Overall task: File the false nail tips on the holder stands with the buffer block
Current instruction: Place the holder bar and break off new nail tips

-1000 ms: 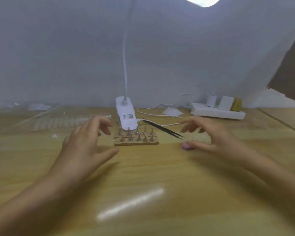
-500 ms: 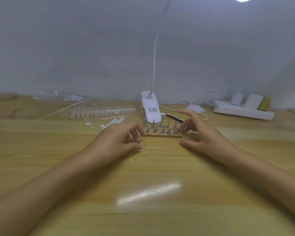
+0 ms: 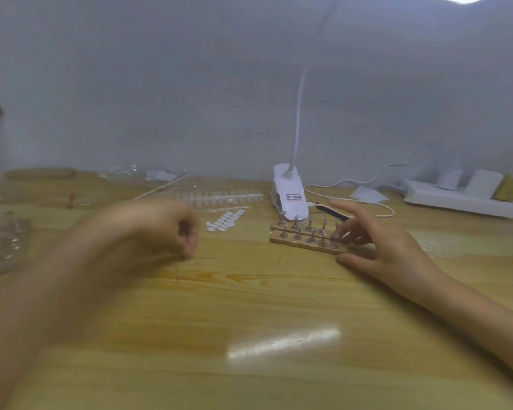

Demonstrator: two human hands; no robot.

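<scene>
Wooden board (image 3: 305, 246) looks loose on desk (image 3: 249, 306); R grip (image 3: 379, 247), splayed open at its end, could topple holder stands (image 3: 297, 235). L grip (image 3: 163, 232) blurred, curled, can't tell.

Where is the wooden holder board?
Head view, right of centre: the holder board lies before the lamp base, the right hand at its right end.

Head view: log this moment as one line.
right hand: fingers at right end of holder stands | left hand: blurred, fingers curled, grip unclear | filing: not begun
</scene>
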